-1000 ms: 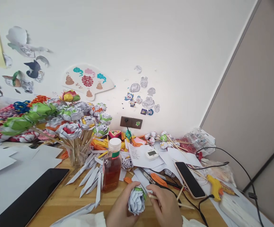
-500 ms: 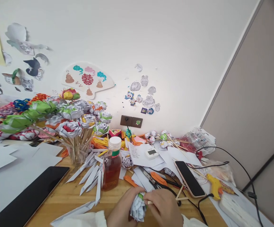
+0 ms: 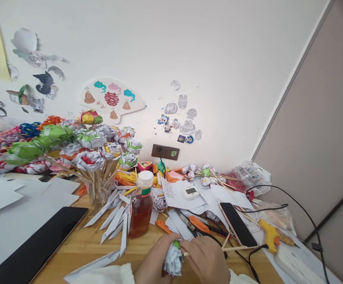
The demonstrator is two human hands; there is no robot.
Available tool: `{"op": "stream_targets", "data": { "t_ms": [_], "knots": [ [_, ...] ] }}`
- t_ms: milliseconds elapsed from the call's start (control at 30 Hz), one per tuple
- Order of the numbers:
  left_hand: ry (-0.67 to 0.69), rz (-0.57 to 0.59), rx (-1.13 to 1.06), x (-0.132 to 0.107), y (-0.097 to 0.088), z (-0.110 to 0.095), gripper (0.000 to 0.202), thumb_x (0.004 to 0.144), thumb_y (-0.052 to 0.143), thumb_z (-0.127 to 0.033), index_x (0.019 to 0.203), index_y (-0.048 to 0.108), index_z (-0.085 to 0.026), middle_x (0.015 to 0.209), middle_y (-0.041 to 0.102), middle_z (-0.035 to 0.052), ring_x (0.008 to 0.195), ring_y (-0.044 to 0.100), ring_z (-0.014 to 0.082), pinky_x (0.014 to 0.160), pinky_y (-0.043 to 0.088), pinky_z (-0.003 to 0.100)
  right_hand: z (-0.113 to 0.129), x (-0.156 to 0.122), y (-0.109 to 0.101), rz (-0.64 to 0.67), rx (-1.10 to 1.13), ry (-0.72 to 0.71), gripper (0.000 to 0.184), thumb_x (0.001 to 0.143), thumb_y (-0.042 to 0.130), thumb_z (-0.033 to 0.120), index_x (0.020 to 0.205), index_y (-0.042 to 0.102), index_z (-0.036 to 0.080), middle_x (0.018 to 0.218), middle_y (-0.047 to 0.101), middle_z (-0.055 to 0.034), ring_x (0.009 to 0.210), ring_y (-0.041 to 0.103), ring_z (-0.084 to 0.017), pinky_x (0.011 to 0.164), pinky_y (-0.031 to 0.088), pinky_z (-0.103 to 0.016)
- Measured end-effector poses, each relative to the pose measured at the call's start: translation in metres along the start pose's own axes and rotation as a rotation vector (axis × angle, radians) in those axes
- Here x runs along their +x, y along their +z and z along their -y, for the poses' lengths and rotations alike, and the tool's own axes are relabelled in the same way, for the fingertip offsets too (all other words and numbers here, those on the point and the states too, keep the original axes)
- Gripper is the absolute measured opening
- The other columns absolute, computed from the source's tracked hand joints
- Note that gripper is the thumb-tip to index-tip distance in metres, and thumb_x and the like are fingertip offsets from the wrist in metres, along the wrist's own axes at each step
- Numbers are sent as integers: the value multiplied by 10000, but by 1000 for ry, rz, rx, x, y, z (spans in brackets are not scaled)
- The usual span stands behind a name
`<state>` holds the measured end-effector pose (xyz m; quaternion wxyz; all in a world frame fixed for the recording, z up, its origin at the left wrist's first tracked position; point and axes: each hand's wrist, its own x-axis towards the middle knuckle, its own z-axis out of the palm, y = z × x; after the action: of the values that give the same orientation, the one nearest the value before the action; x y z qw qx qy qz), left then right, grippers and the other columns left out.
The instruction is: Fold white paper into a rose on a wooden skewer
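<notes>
My left hand point(image 3: 155, 260) is curled around a folded-paper flower point(image 3: 173, 261) with white petals and a bit of green at its top, above the front of the table. Close against it, my right hand point(image 3: 205, 258) pinches a thin wooden stick point(image 3: 186, 255), whose pale tip points at the flower's side. Most of the stick is hidden by my fingers. Just beyond both hands lie scissors point(image 3: 190, 227) and an orange folded strip point(image 3: 199, 224). A bottle of amber liquid point(image 3: 141, 215) stands upright to the left of them.
Paper flowers on sticks fill a clear jar point(image 3: 98, 193) at the back left. A black tablet point(image 3: 41, 240) and white folded strips point(image 3: 113, 225) lie to the left. On the right are a phone point(image 3: 238, 225), a yellow glue gun point(image 3: 268, 234), cables and a white timer point(image 3: 190, 192).
The view has shifted slightly. Both hands stay together at the flower, with only a small movement of the right fingers.
</notes>
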<state>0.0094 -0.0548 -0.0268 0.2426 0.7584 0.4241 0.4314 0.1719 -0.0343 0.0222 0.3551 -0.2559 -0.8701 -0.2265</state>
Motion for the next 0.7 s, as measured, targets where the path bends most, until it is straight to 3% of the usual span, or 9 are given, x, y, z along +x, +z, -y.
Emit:
{"op": "stream_targets", "data": {
  "t_ms": [300, 700],
  "knots": [
    [1, 45, -26, 2, -2, -5, 660, 539, 440, 42, 1134, 368, -235, 1118, 522, 44, 1023, 493, 188, 856, 405, 252, 3, -2, 3, 38, 189, 155, 346, 893, 245, 280, 762, 555, 200, 561, 575, 5, 493, 512, -120, 476, 315, -229],
    [-24, 55, -21, 2, -5, -11, 643, 534, 446, 29, 1116, 382, -238, 1072, 533, 30, 1004, 493, 182, 854, 400, 248, 2, -3, 3, 59, 57, 39, 352, 880, 254, 201, 696, 554, 179, 501, 528, -11, 470, 487, -135, 466, 295, -244]
  ]
}}
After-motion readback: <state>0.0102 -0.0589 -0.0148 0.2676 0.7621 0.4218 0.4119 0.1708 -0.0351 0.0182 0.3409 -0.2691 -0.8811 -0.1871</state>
